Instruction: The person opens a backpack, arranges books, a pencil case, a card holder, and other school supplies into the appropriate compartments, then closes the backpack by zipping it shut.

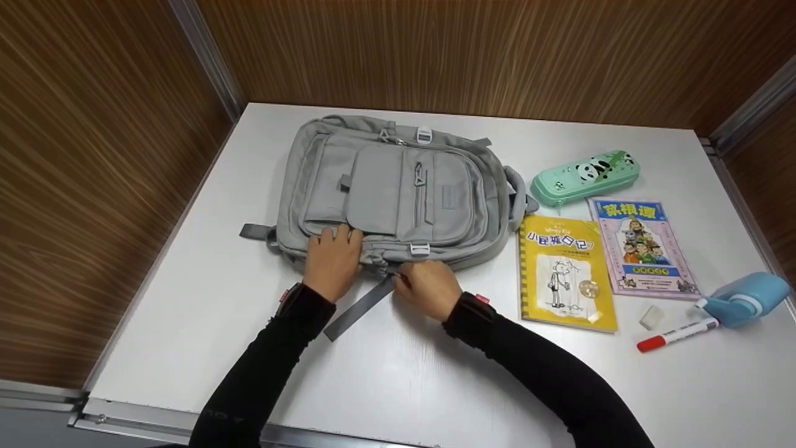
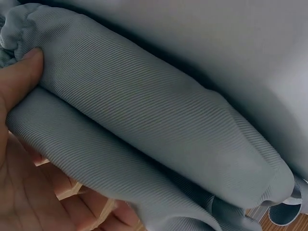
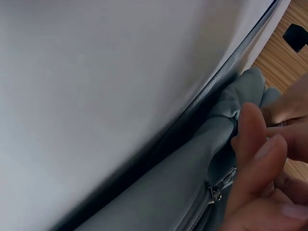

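Observation:
A grey backpack (image 1: pixel 379 193) lies on its back, its front pockets facing up. At its near side, my left hand (image 1: pixel 333 261) grips the edge; in the left wrist view the thumb presses the ribbed fabric (image 2: pixel 130 91) while the other fingers curl behind a fold. My right hand (image 1: pixel 429 287) is just to the right with fingers curled. A metal zipper slider (image 3: pixel 215 194) shows beside it in the right wrist view, its pull running up to the fingers, which partly hide it. A loose grey strap (image 1: pixel 359 310) extends between the hands toward the front.
Right of the backpack lie a yellow book (image 1: pixel 566 274), a pink-and-blue book (image 1: pixel 643 249) and a green panda pencil case (image 1: pixel 586 177). Farther right are an eraser (image 1: pixel 651 317), a red-capped marker (image 1: pixel 678 335) and a blue bottle (image 1: pixel 746 298). Wood-grain panels (image 1: pixel 485 56) border the white table (image 1: pixel 186 298).

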The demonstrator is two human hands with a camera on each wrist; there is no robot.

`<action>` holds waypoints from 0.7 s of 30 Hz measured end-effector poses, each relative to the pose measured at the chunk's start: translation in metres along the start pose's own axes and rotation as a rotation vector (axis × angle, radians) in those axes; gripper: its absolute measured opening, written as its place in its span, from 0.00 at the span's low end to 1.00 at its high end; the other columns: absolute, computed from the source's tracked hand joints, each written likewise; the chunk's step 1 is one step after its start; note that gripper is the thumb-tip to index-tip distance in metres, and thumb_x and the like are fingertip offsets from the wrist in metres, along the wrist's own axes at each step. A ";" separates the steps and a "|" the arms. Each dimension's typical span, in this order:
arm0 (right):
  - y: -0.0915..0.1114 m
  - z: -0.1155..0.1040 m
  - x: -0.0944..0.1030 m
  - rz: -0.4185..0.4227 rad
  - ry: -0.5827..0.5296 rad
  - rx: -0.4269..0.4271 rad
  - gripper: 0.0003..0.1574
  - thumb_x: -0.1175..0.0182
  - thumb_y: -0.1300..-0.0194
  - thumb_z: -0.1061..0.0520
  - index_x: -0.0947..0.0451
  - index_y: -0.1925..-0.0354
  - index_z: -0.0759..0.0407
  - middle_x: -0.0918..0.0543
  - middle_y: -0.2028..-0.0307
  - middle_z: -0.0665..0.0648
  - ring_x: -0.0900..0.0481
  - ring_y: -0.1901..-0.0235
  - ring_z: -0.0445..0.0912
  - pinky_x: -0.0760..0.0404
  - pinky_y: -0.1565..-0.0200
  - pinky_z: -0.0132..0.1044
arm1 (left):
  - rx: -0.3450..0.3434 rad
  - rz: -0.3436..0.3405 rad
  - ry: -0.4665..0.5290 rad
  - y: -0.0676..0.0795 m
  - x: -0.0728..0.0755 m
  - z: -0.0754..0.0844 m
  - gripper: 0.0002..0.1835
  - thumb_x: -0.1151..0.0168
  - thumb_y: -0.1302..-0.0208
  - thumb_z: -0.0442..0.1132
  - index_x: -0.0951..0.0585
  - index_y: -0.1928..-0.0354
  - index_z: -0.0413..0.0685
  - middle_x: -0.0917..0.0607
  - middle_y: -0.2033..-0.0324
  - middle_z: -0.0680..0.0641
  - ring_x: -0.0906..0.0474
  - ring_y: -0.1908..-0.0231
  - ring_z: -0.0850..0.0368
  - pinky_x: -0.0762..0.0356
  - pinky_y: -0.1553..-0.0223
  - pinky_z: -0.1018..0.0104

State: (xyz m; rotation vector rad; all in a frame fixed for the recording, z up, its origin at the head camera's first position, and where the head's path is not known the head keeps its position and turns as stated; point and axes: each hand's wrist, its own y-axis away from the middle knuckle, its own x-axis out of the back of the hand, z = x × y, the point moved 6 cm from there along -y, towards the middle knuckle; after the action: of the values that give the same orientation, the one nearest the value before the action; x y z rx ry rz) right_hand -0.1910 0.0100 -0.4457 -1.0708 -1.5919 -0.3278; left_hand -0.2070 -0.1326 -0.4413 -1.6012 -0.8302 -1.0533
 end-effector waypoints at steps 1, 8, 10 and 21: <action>-0.002 -0.003 -0.001 -0.002 -0.004 0.001 0.15 0.43 0.45 0.54 0.31 0.86 0.51 0.32 0.89 0.45 0.31 0.86 0.43 0.31 0.80 0.39 | -0.011 0.001 0.002 0.000 0.000 0.001 0.23 0.32 0.60 0.47 0.30 0.64 0.45 0.26 0.67 0.43 0.30 0.68 0.44 0.34 0.72 0.53; -0.007 -0.013 -0.011 -0.010 0.013 0.027 0.14 0.43 0.43 0.54 0.28 0.84 0.53 0.27 0.86 0.48 0.26 0.83 0.45 0.28 0.79 0.40 | -0.048 0.064 0.016 0.003 0.003 0.001 0.25 0.30 0.63 0.49 0.28 0.65 0.45 0.25 0.68 0.45 0.30 0.68 0.45 0.34 0.75 0.54; -0.005 -0.012 -0.010 -0.015 0.020 0.043 0.13 0.43 0.43 0.52 0.27 0.82 0.52 0.26 0.85 0.47 0.25 0.82 0.45 0.28 0.79 0.40 | -0.046 0.077 0.030 0.003 0.004 -0.001 0.26 0.29 0.64 0.50 0.28 0.64 0.45 0.26 0.68 0.45 0.30 0.68 0.45 0.34 0.74 0.54; -0.001 0.050 0.058 0.104 0.019 0.152 0.12 0.45 0.41 0.51 0.22 0.68 0.57 0.20 0.74 0.51 0.24 0.76 0.42 0.24 0.72 0.35 | -0.083 -0.009 0.153 0.010 0.012 0.034 0.37 0.48 0.48 0.66 0.32 0.43 0.48 0.34 0.44 0.40 0.39 0.45 0.39 0.39 0.50 0.45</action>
State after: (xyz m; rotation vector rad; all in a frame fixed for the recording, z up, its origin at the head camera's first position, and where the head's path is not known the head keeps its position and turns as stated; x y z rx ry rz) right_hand -0.2205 0.0709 -0.4100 -1.0253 -1.5126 -0.1442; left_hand -0.1853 -0.1025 -0.4376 -1.5644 -0.6995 -1.2138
